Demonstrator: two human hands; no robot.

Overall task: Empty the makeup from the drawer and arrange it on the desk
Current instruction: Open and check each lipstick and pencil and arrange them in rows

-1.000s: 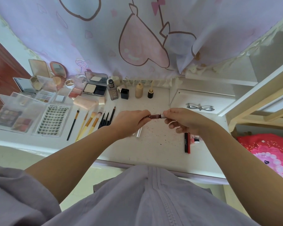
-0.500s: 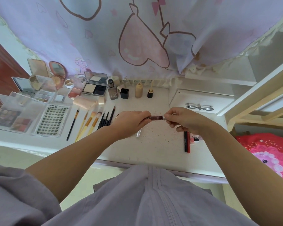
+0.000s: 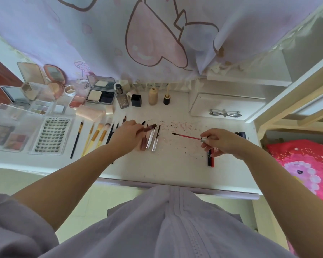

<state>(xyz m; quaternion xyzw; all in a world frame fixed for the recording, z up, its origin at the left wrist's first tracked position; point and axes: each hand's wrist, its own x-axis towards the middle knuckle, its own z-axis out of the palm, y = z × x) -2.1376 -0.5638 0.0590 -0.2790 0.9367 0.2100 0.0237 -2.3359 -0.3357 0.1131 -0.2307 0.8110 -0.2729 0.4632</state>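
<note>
- nearest the camera: a lilac garment and two bare forearms reaching over the front edge of the white tabletop.
- right hand pinched shut on the silver cap of a lip gloss wand, red stem level above the surface, dark tip pointing left, well apart from its tube.
- just under that hand, a red-and-black stick lying flat.
- left hand closed around the dark gloss tube, lowered at the right end of the row, next to a silver mascara tube and its loose wand.
- to do well, by the look of it: tube laid parallel to its neighbours, open mouth kept off the already speckled surface, wand set just beside it with the wet tip clear of brushes.
- further left: lash tray, clear palettes.
- at the back: open compacts, small bottles, closed drawer under a pink-heart curtain; whether the drawer holds more cannot be told.
</note>
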